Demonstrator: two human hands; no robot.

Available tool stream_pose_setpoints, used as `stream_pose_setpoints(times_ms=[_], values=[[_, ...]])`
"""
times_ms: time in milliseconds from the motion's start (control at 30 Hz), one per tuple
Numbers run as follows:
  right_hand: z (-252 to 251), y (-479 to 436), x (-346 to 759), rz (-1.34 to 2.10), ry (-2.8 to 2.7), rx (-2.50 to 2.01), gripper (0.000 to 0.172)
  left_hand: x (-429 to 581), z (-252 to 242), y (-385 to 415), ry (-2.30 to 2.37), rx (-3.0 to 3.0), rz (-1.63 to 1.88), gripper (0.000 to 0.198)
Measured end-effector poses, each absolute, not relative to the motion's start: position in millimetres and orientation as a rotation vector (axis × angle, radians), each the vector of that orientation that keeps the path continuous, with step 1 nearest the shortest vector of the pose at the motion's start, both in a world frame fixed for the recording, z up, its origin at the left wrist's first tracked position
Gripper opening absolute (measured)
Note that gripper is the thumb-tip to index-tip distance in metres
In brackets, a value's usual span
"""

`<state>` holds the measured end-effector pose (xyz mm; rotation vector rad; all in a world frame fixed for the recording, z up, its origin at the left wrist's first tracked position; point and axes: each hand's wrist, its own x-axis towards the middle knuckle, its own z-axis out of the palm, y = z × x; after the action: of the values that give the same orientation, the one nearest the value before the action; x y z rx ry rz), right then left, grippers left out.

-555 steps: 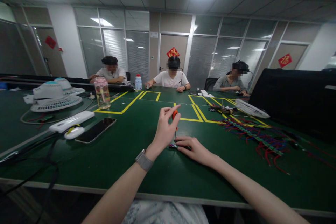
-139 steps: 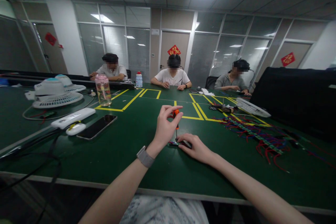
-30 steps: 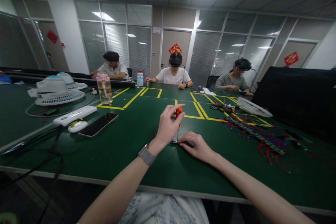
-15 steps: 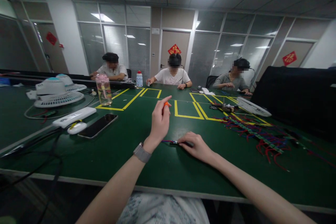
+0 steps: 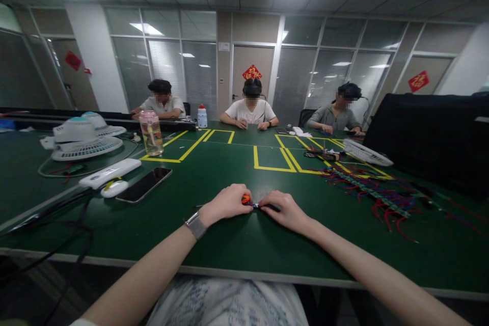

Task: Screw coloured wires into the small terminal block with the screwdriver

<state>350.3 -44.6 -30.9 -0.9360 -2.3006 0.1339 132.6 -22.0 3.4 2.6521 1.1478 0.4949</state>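
Observation:
My left hand (image 5: 227, 202) rests low on the green table (image 5: 237, 249), fingers curled around a small screwdriver with an orange handle (image 5: 245, 198), only its end showing. My right hand (image 5: 284, 208) lies just to the right, fingertips pressing a small dark part with coloured wires (image 5: 263, 207) against the table. The two hands nearly touch. A grey watch (image 5: 195, 225) sits on my left wrist.
A phone (image 5: 148, 184), white power strip (image 5: 110, 173) and white mouse-like item (image 5: 114, 188) lie left, with two fans (image 5: 86, 137) and a pink bottle (image 5: 150, 133) behind. A bundle of red and blue wires (image 5: 367, 191) spreads right. Three people sit opposite.
My left hand, which held the screwdriver upright over the part and then lifted it, has dropped to the table beside the right hand. The right hand stayed on the part.

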Motion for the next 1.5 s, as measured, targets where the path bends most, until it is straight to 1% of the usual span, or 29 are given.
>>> stream_pose_setpoints(times_ms=[333, 400, 500, 600, 733, 833, 933, 1067, 1167, 1267, 1433, 1500], values=[[-31.5, -44.8, 351.2, 0.151, -2.289, -0.965, 0.013, 135.8, -0.9, -19.8, 1.159, 2.723, 0.49, 0.018], [-30.6, -45.7, 350.7, 0.155, -2.292, -0.972, 0.015, 135.6, -0.9, -19.6, 1.158, 2.727, 0.49, 0.018], [-30.4, -45.2, 348.9, 0.177, -2.3, -0.928, 0.018, 135.8, -0.7, -19.7, 1.153, 2.728, 0.469, 0.018], [-30.0, -42.4, 345.5, 0.214, -2.283, -0.887, 0.015, 136.7, -1.0, -20.8, 1.154, 2.736, 0.467, 0.017], [-26.5, -39.6, 340.5, 0.252, -2.236, -0.963, 0.013, 139.2, -0.9, -23.7, 1.164, 2.788, 0.463, 0.015], [-22.5, -40.7, 338.9, 0.267, -2.226, -1.027, 0.014, 141.3, 0.8, -26.1, 1.17, 2.83, 0.433, 0.015], [-19.0, -43.2, 340.1, 0.196, -2.303, -0.943, 0.016, 142.5, 2.7, -27.9, 1.206, 2.835, 0.417, 0.015], [-17.5, -43.8, 345.9, 0.02, -2.406, -0.75, 0.017, 142.4, 3.0, -29.0, 1.21, 2.831, 0.445, 0.017], [-18.5, -41.4, 351.9, -0.037, -2.358, -0.732, 0.015, 141.8, 2.4, -29.1, 1.189, 2.842, 0.452, 0.018], [-19.5, -38.3, 358.2, -0.013, -2.233, -0.833, 0.013, 140.4, 2.9, -28.5, 1.18, 2.826, 0.457, 0.023], [-19.4, -31.8, 367.4, 0.02, -2.069, -1.056, 0.011, 136.3, 5.9, -26.9, 1.193, 2.799, 0.515, 0.043], [-20.3, -28.7, 369.8, 0.093, -2.006, -1.144, 0.012, 135.4, 7.6, -27.2, 1.207, 2.781, 0.591, 0.046]])
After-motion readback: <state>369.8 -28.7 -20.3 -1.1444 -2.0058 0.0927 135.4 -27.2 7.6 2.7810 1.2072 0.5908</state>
